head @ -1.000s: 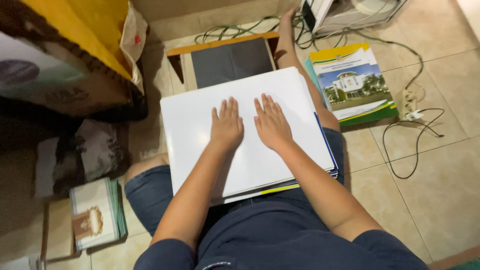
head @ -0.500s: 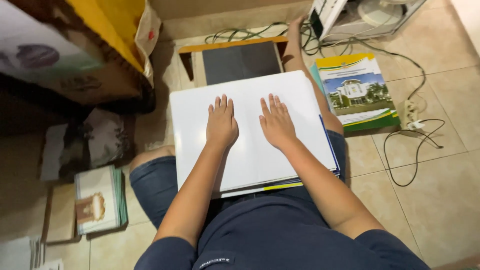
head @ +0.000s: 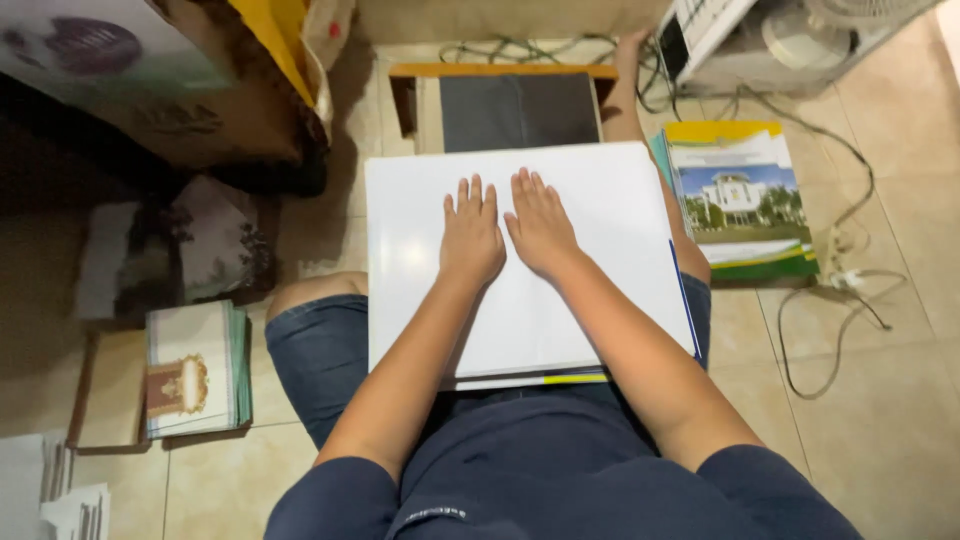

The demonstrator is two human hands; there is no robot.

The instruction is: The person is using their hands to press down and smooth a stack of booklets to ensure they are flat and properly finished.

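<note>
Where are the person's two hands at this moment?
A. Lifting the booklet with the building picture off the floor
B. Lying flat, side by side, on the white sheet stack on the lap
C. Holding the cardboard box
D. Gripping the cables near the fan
B: the left hand and right hand lie palms down, fingers spread, on the white sheet stack across the lap.

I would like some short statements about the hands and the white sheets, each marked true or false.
1. Both hands lie flat on the white stack: true. The left hand and right hand rest palms down on the white sheet stack.
2. The stack lies on the floor: false, it rests on the person's lap.
3. A booklet with a building picture lies to the right: true.
4. The right hand holds a pen: false, it holds nothing.
</note>
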